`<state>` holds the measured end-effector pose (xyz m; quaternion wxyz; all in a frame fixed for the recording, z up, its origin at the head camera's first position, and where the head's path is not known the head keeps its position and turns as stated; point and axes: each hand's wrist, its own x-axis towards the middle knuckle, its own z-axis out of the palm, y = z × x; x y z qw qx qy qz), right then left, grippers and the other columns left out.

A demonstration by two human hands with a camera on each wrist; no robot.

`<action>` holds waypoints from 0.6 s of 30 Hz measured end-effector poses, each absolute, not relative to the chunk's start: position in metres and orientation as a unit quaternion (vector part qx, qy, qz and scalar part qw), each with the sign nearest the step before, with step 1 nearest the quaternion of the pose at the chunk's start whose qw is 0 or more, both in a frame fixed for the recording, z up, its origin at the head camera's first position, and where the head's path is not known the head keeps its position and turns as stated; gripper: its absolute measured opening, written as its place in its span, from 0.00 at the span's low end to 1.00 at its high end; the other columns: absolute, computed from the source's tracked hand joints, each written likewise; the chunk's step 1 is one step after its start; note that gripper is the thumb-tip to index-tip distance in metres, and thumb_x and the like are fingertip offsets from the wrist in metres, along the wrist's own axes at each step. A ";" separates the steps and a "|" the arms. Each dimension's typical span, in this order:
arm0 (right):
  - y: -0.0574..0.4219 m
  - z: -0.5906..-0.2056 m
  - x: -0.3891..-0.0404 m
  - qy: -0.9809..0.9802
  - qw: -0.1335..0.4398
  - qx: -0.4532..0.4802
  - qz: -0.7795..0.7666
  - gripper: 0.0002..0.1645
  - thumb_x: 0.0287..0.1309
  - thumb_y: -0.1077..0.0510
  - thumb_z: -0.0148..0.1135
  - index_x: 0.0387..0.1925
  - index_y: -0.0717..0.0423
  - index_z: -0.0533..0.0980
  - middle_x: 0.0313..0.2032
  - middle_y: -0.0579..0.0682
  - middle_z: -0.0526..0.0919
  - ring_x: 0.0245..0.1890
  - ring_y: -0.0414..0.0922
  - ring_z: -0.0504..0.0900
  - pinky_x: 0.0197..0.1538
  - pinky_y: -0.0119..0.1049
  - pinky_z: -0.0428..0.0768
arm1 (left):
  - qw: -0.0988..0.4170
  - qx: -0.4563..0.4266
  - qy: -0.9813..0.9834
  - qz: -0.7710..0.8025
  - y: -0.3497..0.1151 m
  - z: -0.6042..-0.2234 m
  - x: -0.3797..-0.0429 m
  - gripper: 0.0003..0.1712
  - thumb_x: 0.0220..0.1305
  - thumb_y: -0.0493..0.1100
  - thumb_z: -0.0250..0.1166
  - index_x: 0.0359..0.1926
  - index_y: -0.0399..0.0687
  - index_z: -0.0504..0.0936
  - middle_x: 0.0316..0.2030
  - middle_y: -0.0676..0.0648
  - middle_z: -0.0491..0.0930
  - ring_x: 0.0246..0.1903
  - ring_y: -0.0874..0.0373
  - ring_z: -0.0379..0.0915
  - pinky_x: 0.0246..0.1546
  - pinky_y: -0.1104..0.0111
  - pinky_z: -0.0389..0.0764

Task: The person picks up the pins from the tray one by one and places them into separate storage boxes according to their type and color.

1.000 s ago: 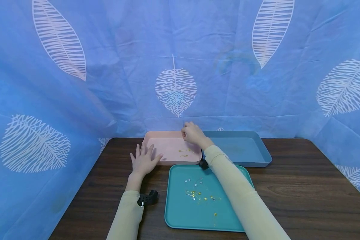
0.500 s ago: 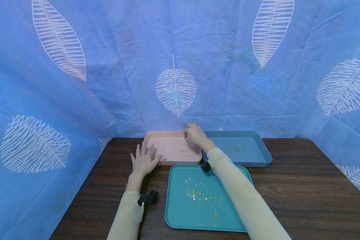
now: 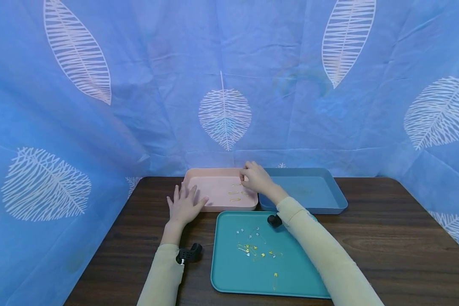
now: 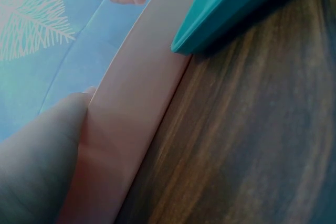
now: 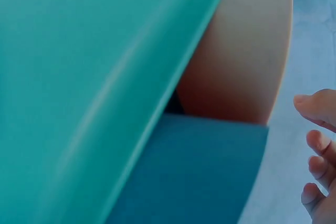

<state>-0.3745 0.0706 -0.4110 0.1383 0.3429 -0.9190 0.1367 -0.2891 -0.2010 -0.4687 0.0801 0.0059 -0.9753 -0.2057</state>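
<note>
My left hand [image 3: 184,206] lies with spread fingers over the front left corner of the pink tray [image 3: 210,180]. Its thumb is against the tray wall in the left wrist view. My right hand [image 3: 258,178] hovers above the seam between the pink tray and the blue tray [image 3: 307,185]. In the right wrist view, its loosely bent fingers [image 5: 317,166] and thumb stand apart with nothing between them. Several gold safety pins [image 3: 235,199] lie in the right part of the pink tray, roughly in rows. A mixed group of gold and silver safety pins [image 3: 248,248] lies on the teal tray [image 3: 229,276].
One gold safety pin [image 3: 275,280] lies apart near the teal tray's front. All three trays stand close together on a dark wooden table [image 3: 367,246]. A blue leaf-print cloth [image 3: 157,106] hangs behind and at both sides.
My right hand has drawn back rightward from over the pink tray, uncovering another gold safety pin there. The left hand has stayed in place.
</note>
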 end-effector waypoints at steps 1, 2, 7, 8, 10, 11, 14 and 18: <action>0.072 -0.410 -0.372 -0.918 0.142 0.345 0.136 0.12 0.59 0.61 0.64 0.22 0.48 0.72 0.34 0.50 0.72 0.34 0.47 0.63 0.39 0.41 0.62 | 0.079 0.006 -0.975 -0.205 -0.201 -0.469 -0.289 0.47 0.63 0.74 0.50 0.75 0.56 0.57 0.77 0.36 0.41 0.76 0.34 0.32 0.67 0.29 0.37; 0.074 -0.410 -0.370 -0.918 0.142 0.345 0.135 0.12 0.58 0.61 0.64 0.22 0.48 0.72 0.35 0.50 0.72 0.35 0.48 0.64 0.39 0.41 0.62 | 0.079 0.006 -0.976 -0.205 -0.201 -0.469 -0.289 0.47 0.63 0.74 0.50 0.75 0.56 0.57 0.77 0.36 0.41 0.76 0.34 0.32 0.67 0.29 0.37; 0.080 -0.407 -0.360 -0.918 0.139 0.347 0.131 0.11 0.58 0.61 0.64 0.23 0.48 0.73 0.37 0.50 0.73 0.36 0.48 0.65 0.40 0.41 0.64 | 0.082 0.006 -0.975 -0.205 -0.200 -0.468 -0.288 0.47 0.63 0.74 0.51 0.75 0.56 0.57 0.77 0.36 0.41 0.76 0.35 0.32 0.67 0.30 0.38; 0.082 -0.406 -0.358 -0.917 0.140 0.349 0.132 0.11 0.58 0.61 0.64 0.23 0.47 0.73 0.37 0.50 0.73 0.36 0.48 0.65 0.40 0.41 0.63 | 0.082 0.006 -0.975 -0.205 -0.200 -0.468 -0.288 0.47 0.63 0.74 0.51 0.75 0.56 0.58 0.77 0.36 0.42 0.76 0.35 0.32 0.67 0.30 0.38; 0.084 -0.405 -0.354 -0.913 0.145 0.356 0.135 0.11 0.57 0.60 0.65 0.23 0.47 0.74 0.36 0.50 0.73 0.35 0.47 0.64 0.39 0.40 0.63 | 0.082 0.006 -0.975 -0.205 -0.200 -0.468 -0.288 0.47 0.63 0.74 0.51 0.75 0.56 0.58 0.77 0.36 0.42 0.76 0.35 0.32 0.67 0.30 0.38; 0.085 -0.405 -0.352 -0.910 0.149 0.361 0.135 0.11 0.57 0.60 0.66 0.23 0.47 0.74 0.36 0.49 0.73 0.35 0.47 0.64 0.39 0.40 0.63 | 0.081 0.007 -0.975 -0.206 -0.200 -0.468 -0.288 0.47 0.63 0.74 0.51 0.75 0.56 0.58 0.77 0.36 0.42 0.76 0.35 0.32 0.67 0.30 0.38; 0.088 -0.405 -0.344 -0.898 0.165 0.386 0.134 0.11 0.56 0.60 0.67 0.23 0.47 0.74 0.36 0.48 0.73 0.34 0.46 0.63 0.37 0.39 0.62 | 0.080 0.007 -0.975 -0.207 -0.200 -0.468 -0.288 0.47 0.63 0.74 0.51 0.75 0.56 0.58 0.77 0.36 0.42 0.76 0.35 0.32 0.67 0.30 0.38; 0.092 -0.406 -0.334 -0.881 0.179 0.417 0.130 0.10 0.55 0.61 0.67 0.24 0.47 0.76 0.36 0.48 0.73 0.32 0.44 0.63 0.36 0.37 0.62 | 0.077 0.007 -0.975 -0.209 -0.199 -0.468 -0.288 0.47 0.63 0.73 0.51 0.75 0.56 0.57 0.77 0.37 0.39 0.76 0.35 0.31 0.67 0.30 0.36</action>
